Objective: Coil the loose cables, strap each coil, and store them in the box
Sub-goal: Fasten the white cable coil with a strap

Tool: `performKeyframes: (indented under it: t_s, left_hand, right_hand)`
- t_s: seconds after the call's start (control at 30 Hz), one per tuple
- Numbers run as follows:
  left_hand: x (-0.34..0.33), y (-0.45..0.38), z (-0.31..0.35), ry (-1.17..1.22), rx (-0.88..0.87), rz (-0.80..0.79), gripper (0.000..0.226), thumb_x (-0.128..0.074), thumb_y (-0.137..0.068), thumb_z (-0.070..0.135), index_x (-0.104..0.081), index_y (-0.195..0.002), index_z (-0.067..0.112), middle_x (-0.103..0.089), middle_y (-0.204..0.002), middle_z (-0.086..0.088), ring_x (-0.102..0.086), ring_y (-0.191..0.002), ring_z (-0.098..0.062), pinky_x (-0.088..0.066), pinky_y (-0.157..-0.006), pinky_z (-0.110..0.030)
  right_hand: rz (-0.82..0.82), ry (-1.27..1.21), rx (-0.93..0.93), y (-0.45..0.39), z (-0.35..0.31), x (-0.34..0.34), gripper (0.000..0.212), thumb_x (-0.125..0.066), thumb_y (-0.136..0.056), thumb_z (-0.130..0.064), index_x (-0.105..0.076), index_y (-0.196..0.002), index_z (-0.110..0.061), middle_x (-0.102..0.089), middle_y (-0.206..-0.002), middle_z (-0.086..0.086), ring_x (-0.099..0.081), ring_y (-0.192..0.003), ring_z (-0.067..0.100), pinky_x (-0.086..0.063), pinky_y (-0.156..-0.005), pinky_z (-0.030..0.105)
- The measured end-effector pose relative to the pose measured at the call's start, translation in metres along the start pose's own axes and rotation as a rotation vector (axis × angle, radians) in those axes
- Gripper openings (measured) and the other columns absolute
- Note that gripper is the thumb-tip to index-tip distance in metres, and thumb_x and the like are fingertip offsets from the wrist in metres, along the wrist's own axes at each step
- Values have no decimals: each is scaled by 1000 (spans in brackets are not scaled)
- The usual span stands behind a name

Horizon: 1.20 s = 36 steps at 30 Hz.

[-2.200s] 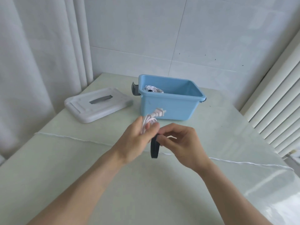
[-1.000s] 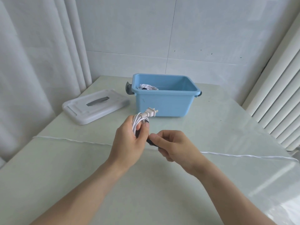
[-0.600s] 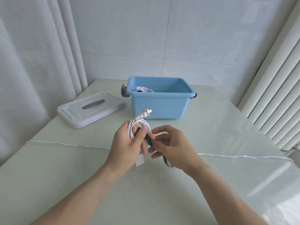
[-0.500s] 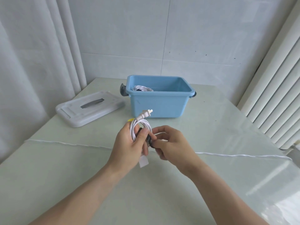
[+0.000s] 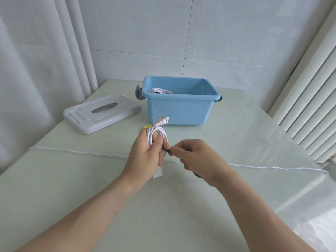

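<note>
Seen from the head camera, the left hand [image 5: 145, 151] grips a coiled white cable [image 5: 156, 132] above the table [image 5: 109, 179], its plug [image 5: 162, 120] pointing toward the open blue box [image 5: 179, 110]. The right hand [image 5: 196, 157] pinches a dark strap [image 5: 168, 150] against the coil. Both forearms reach in from below. Another white coil [image 5: 161, 91] lies inside the box; its white lid [image 5: 101, 113] rests just left.

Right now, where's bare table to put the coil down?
Bare: table right of the box, and the near half under the forearms. Crowded: far left, where the lid lies beside the box; the box already holds a coil.
</note>
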<state>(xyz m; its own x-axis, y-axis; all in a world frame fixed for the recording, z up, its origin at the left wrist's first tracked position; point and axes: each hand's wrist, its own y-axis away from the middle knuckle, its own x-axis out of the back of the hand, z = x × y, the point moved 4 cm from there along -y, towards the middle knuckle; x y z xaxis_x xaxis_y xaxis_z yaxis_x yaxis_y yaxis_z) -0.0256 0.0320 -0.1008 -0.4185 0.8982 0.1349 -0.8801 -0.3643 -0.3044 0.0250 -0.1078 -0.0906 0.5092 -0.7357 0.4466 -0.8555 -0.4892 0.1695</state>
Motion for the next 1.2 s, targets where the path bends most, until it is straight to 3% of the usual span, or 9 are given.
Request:
performKeyframes:
  t_s: [0.07,0.13,0.2,0.37,0.5,0.7,0.83,1.0,1.2]
  left_hand:
    - [0,-2,-2,-10,4,1,18,-40,-104,7,-46,-87,3,-47,-50,-1,-42,-44,-14,-38,-49,-20]
    - [-3,-2,-2,4,10,-34,18,-41,-104,7,-44,-87,5,-49,-56,0,-43,-45,-14,-38,-49,-21]
    - [-7,-1,-3,65,38,-70,19,-42,-104,6,-41,-85,8,-49,-61,-1,-44,-48,-16,-39,-49,-23]
    - [-7,-3,-5,290,126,-133,14,-51,-88,20,-45,-84,8,-52,-70,-9,-47,-55,-22,-40,-57,-30]
    - [-13,-1,-6,507,200,-265,30,-41,-80,21,-46,-102,2,-53,-80,-12,-49,-57,-21,-42,-58,-29]
    - [-7,-2,-8,91,82,-374,24,-49,-102,5,-58,-124,10,-65,-95,-4,-65,-77,-16,-50,-80,-26]
    - [-1,-5,-7,107,63,-310,27,-59,-94,-2,-66,-118,8,-70,-96,-12,-68,-75,-22,-56,-79,-30]
    - [1,-6,-4,212,133,-273,33,-75,-77,15,-72,-109,6,-73,-103,-14,-72,-77,-29,-58,-76,-31]
    - [5,-9,-3,277,126,-103,40,-80,-64,19,-65,-94,-3,-74,-87,-11,-70,-67,-28,-56,-68,-31]
  right_hand:
    - [20,-85,17,-2,-1,3,20,-62,-93,-25,-70,-78,-16,-41,-56,-9,-33,-56,16,-31,-52,27]
    - [-7,-142,64,0,-5,4,18,-63,-94,-21,-73,-82,-11,-48,-53,-14,-40,-53,11,-35,-58,23]
    - [-77,-142,120,6,-10,0,22,-62,-96,-19,-75,-87,-3,-59,-53,-15,-47,-47,1,-34,-51,8]
    - [-115,-182,146,6,-9,-1,25,-60,-99,-21,-75,-86,-7,-56,-51,-15,-31,-53,9,-26,-52,16]
    - [-30,-156,96,4,-5,-4,25,-53,-103,-24,-67,-85,-14,-56,-50,-14,-30,-52,10,-25,-44,14]
    - [77,-192,49,-4,2,3,24,-54,-103,-21,-73,-90,-15,-55,-50,-19,-41,-45,0,-29,-46,11]
    - [-28,-281,43,-4,2,-2,27,-54,-102,-20,-73,-83,-15,-59,-69,-4,-34,-61,14,-28,-57,26]
    - [-153,-448,-4,1,-1,-4,24,-49,-105,-16,-64,-87,-9,-56,-65,-1,-36,-50,8,-29,-44,13]
    - [-153,-594,-3,-3,1,-9,20,-53,-102,-12,-63,-85,-7,-57,-72,4,-38,-56,10,-28,-52,21]
